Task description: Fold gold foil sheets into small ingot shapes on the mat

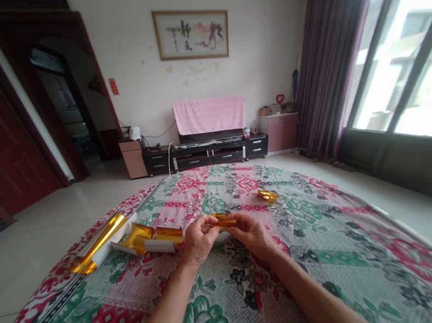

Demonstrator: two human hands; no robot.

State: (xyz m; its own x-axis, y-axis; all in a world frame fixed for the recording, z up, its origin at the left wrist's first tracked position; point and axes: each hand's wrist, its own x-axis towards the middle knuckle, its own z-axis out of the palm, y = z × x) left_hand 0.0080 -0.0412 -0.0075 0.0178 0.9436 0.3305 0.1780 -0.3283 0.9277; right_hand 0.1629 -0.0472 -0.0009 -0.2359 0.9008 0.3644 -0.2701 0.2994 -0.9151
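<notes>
Between my two hands stretches a small strip of shiny gold foil paper (223,221), folded or rolled narrow. My left hand (199,238) pinches its left end with thumb and fingers. At the right end, my right hand (252,233) grips it the same way. Left of my left hand lie gold foil sheets (141,238) with white backs, partly curled. Farther left is a larger curled gold sheet (102,241). A folded gold foil piece (268,195) rests on the cloth beyond my right hand.
A flowered tablecloth (202,320) in red, green and grey covers the round surface under my hands. Across the room stand a low black cabinet (209,158) and a screen-like shape under a pink cloth (211,113). A purple curtain (340,45) and windows are at right.
</notes>
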